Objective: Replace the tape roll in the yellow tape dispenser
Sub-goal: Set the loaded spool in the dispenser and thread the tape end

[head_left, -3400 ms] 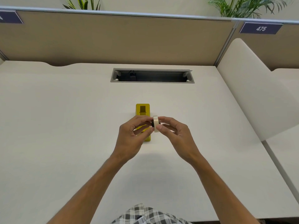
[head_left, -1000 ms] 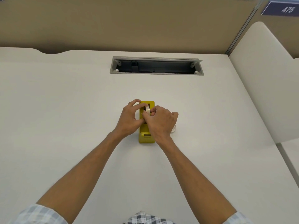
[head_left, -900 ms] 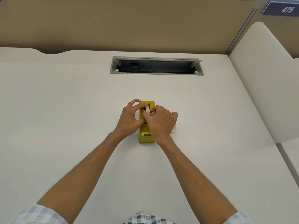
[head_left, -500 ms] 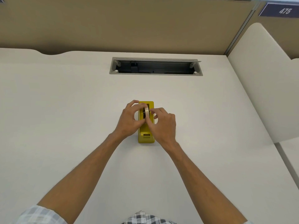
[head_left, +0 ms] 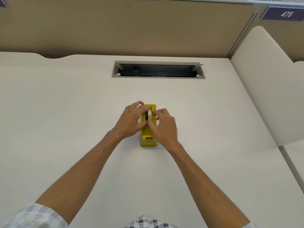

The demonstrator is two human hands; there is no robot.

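— Yellow plastic, that was the block-shaped tape dispenser [head_left: 148, 129], standing on the pale matte desk [head_left: 65, 112] with its cutter end toward the person. Where was the roll?

— The narrow cream tape roll on its black core [head_left: 149, 114] stood on edge over the dispenser's well, tilted a little. I judged it only partly seated; whether the core's axle sat in its slots was hidden by the fingers.

— And the hands?

— The left hand [head_left: 131, 120] had its fingers curled over the top of the roll and its thumb against the left face, holding it. The right hand [head_left: 164, 125] pinched the roll's right edge, thumb and forefinger close together.

— So what could have gone wrong?

— Several things, as I saw it. With the roll tilted, pressing down could have jammed the core's axle across the slots instead of into them. Neither hand steadied the dispenser body, so a hard sideways push might have slid or tipped it on the smooth desk. The tape's loose end was not visible; if it stuck back onto the roll or to a finger, threading it to the cutter would have been fiddly.

— Anything nearby to catch?

— Only the grey metal cable tray [head_left: 158, 69] recessed in the desk, well apart from the work.
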